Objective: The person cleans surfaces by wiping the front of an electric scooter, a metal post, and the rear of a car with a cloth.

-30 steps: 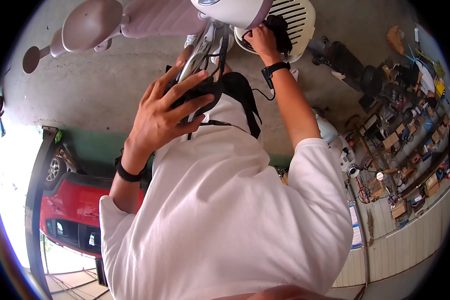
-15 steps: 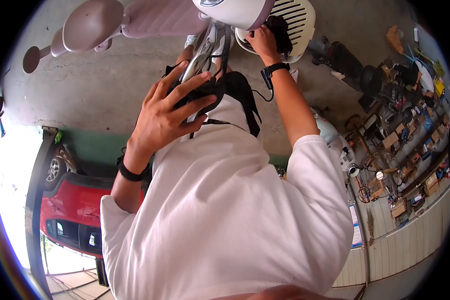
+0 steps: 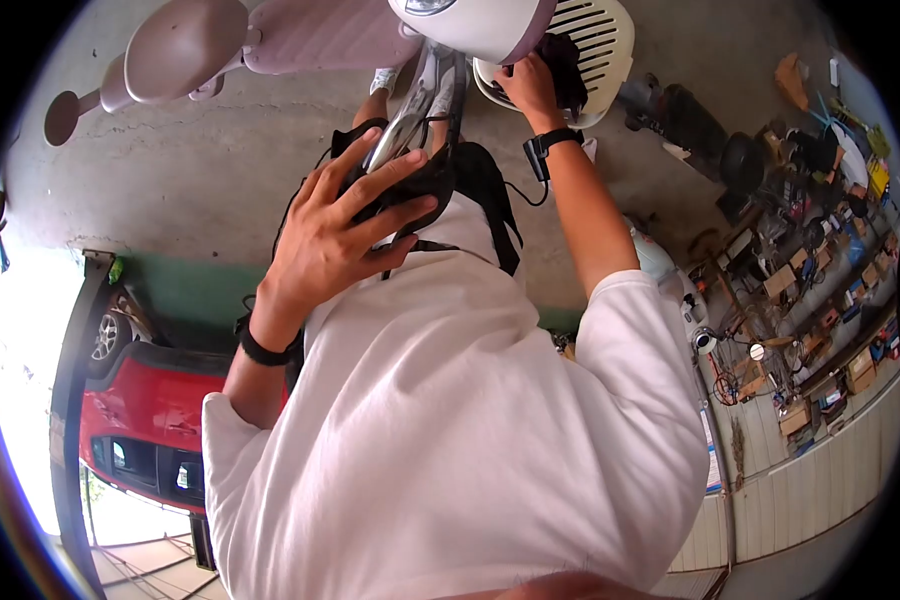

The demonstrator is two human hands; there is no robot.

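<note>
My left hand (image 3: pixel 335 215) holds a black item with straps (image 3: pixel 425 185) in front of my waist, its fingers spread over it. A glossy silver part (image 3: pixel 400 130) extends above that item; its kind I cannot make out. Over a cream slatted basket (image 3: pixel 615 55), my right hand (image 3: pixel 528 85) is bent with its fingers closed on a dark bunched cloth (image 3: pixel 565 75). The fingertips are partly hidden beside the white front shell (image 3: pixel 470 25) of a scooter. A black band device (image 3: pixel 540 150) is on my right wrist, with a thin cable hanging from it.
The scooter's brownish-pink seat (image 3: pixel 185 50) and footboard (image 3: pixel 325 35) extend to the upper left. A red car (image 3: pixel 155 410) stands at the left. Cluttered parts and boxes (image 3: pixel 800 290) fill the right, near a dark machine (image 3: pixel 685 120) on the concrete floor (image 3: pixel 170 190).
My left hand and the black item have shifted slightly down and right. The dark cloth in the basket sits a little differently under my right hand, which has barely moved.
</note>
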